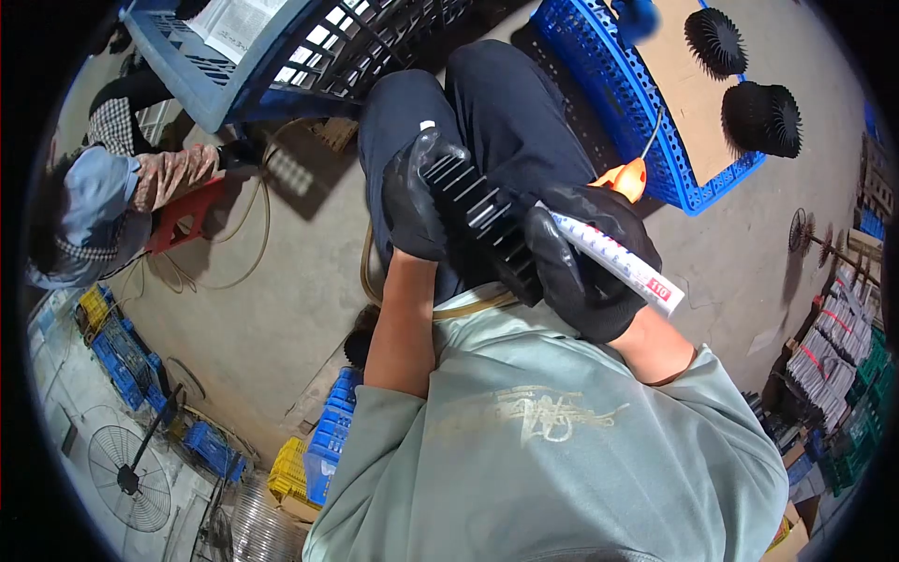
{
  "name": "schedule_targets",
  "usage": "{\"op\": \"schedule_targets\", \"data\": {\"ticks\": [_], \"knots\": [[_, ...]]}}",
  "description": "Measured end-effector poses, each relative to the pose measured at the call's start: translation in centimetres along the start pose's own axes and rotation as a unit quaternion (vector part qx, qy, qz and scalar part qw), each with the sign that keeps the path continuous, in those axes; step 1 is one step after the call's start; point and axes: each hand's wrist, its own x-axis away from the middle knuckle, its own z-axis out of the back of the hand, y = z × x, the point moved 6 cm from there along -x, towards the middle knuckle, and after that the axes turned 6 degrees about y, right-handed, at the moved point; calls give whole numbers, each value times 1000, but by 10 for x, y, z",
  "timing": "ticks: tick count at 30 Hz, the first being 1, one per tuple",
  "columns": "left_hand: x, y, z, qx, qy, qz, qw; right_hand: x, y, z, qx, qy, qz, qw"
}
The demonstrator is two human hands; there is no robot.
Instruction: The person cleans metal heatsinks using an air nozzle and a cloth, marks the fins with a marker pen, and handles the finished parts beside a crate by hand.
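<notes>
My left hand (414, 195), in a black glove, is closed around a black finned heat sink (489, 221) held over my lap. My gloved right hand (599, 272) is closed at the heat sink's other end. A white tube (623, 258) with printed scale marks and a red "110" runs along the right hand, gripped in it. An orange-handled tool (629, 179) with a thin metal shaft sticks out beyond the right hand; whether the fingers hold it is hidden.
Round black finned heat sinks (770, 120) sit on cardboard in a blue crate (688, 192) at right. A dark crate (220, 98) stands ahead. Another person (98, 201) sits at left beside a red stool (187, 217). A hose (265, 225) lies on the floor; a fan (129, 478) stands lower left.
</notes>
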Motion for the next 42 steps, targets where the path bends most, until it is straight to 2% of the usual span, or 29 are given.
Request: {"op": "schedule_targets", "data": {"ticks": [3, 10, 14, 18, 20, 22, 24, 26, 30, 33, 38, 40, 42], "knots": [[-5, 2, 1, -48, 1, -63, 997, 0, -5, 11, -20, -35, 40, 998], [-2, -1, 2, -9, 1, -4, 1000, 9, -5, 8, 31, 26, 34, 999], [-2, -6, 3, -10, 8, 0, 1000, 7, -2, 7, 8, 58, -31, 998], [-1, 0, 2, -22, -10, -16, 1000, 6, 7, 13, -148, 104, -134, 974], [-1, 5, 0, -4, -25, -12, 1000, 14, 15, 12, -182, 89, -185, 961], [-1, 15, -2, 11, -42, -17, 999, 17, 20, 9, -255, 120, -236, 930], [-1, 23, -3, -3, -47, -39, 998, 18, 21, 6, -284, 130, -263, 913], [2, 21, 0, -16, -53, -34, 998, 16, 19, 5, -272, 122, -266, 917], [4, 16, -1, -3, -75, -13, 997, 5, 26, -1, -300, 110, -339, 885], [3, 4, 2, -104, -71, -37, 991, 6, 23, -6, -290, 115, -317, 896], [8, 36, 2, -32, -64, -200, 977, 5, 17, -9, -200, 50, -219, 954], [9, 26, 2, -145, -15, -260, 954, 6, 17, -10, -156, 21, -173, 972], [5, 21, 1, -172, -44, -263, 948, 5, 16, -11, -124, 4, -115, 986]]}}
